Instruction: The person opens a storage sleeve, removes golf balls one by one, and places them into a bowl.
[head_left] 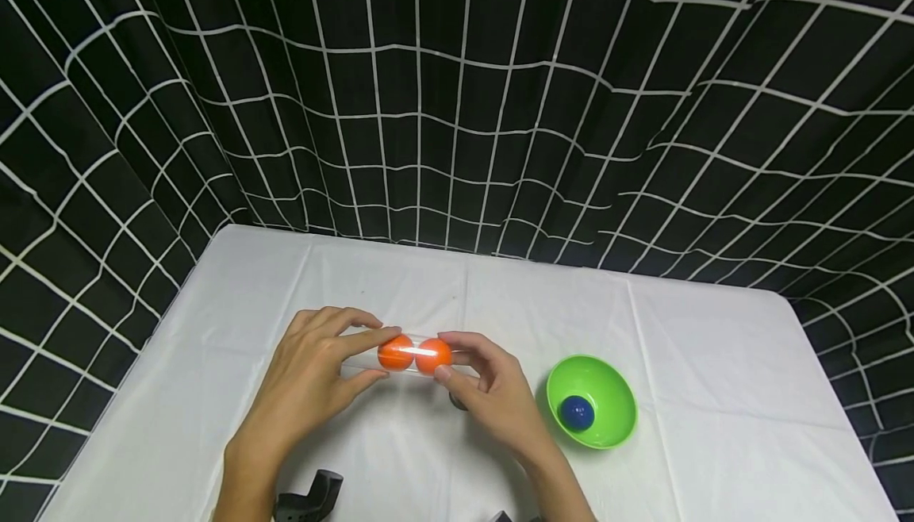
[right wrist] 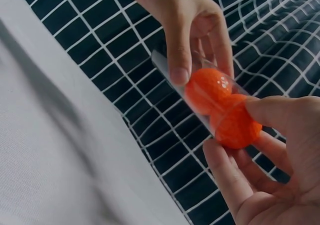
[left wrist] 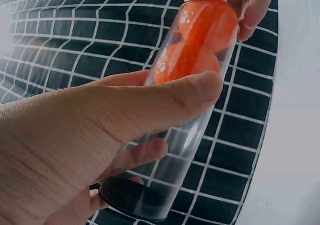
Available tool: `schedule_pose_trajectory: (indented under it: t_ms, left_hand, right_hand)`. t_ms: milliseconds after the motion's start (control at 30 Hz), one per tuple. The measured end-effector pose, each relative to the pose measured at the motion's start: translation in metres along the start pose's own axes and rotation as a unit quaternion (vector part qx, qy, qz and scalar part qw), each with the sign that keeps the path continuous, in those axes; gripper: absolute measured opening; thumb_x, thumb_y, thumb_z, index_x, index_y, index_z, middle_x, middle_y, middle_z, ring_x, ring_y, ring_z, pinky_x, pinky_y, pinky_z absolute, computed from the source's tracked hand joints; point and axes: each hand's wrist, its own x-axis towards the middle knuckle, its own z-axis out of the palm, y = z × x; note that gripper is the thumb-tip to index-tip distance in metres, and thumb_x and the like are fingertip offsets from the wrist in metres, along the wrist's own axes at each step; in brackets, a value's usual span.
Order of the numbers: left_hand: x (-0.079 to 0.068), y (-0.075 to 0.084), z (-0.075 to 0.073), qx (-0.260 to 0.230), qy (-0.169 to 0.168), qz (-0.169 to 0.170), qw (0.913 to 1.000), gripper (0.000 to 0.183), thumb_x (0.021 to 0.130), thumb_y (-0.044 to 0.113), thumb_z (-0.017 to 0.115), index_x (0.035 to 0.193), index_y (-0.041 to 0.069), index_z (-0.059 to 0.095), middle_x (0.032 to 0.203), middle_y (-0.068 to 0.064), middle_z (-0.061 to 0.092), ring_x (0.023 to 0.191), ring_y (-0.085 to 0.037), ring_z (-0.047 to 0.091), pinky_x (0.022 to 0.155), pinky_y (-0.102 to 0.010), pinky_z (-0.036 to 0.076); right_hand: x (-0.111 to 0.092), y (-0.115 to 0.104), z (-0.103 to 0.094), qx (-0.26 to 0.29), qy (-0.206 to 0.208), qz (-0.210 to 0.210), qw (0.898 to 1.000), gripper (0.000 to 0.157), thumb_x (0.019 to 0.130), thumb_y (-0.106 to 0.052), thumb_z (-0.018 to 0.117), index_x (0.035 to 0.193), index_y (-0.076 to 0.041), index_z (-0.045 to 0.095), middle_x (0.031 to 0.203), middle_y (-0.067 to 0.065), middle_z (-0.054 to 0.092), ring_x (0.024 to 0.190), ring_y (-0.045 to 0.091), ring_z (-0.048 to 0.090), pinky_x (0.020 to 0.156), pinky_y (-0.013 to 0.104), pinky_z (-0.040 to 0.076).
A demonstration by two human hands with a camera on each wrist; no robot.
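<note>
A clear tube [left wrist: 175,170] with a dark base is held tilted between my two hands above the table. Two orange balls touch each other at its right end, the inner ball [head_left: 396,353] beside my left fingertips. My left hand [head_left: 314,363] grips the tube around its middle, thumb on the near side and fingers on the far side. With thumb and fingertips, my right hand [head_left: 500,391] pinches the outer orange ball [right wrist: 236,122] at the tube's mouth. The tube's dark base is hidden by the left hand in the head view.
To the right of my right hand, a green bowl [head_left: 616,403] stands on the white-covered table [head_left: 714,395] with a dark blue ball [head_left: 577,412] inside. A black angled object [head_left: 314,498] shows near my left wrist. Black grid-patterned curtains [head_left: 457,109] hang behind and beside the table.
</note>
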Motion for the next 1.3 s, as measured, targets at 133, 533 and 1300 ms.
schedule_pose_trajectory:
  t_ms: [133,533,1300]
  left_hand:
    - [0.001,0.0,0.0,-0.006,-0.002,0.0,1.0,0.05,0.077,0.033,0.096,0.124,0.033,0.079,0.118,0.005,0.075,0.115,-0.02,0.068,0.101,-0.042,0.047]
    - [0.001,-0.002,0.004,-0.043,-0.014,-0.026,0.9986,0.05,0.079,0.035,0.094,0.127,0.032,0.078,0.118,0.007,0.075,0.116,-0.021,0.068,0.105,-0.048,0.049]
    - [-0.001,-0.013,0.008,-0.082,-0.02,-0.065,0.9943,0.052,0.078,0.033,0.095,0.127,0.03,0.078,0.117,0.012,0.077,0.113,-0.017,0.072,0.096,-0.046,0.055]
  right_hand:
    - [0.0,-0.002,-0.001,0.004,0.005,0.006,1.0,0.042,0.097,-0.008,0.076,0.137,-0.008,0.065,0.133,0.02,0.07,0.113,0.011,0.073,0.09,0.025,0.063]
    - [-0.002,-0.005,-0.008,0.031,0.032,0.015,0.999,0.043,0.095,-0.003,0.075,0.136,-0.003,0.062,0.13,0.016,0.071,0.111,0.011,0.074,0.088,0.022,0.062]
    - [-0.018,-0.021,-0.039,-0.022,0.072,0.009,0.997,0.044,0.094,0.001,0.076,0.135,-0.004,0.063,0.128,-0.005,0.07,0.097,0.01,0.077,0.079,0.017,0.06]
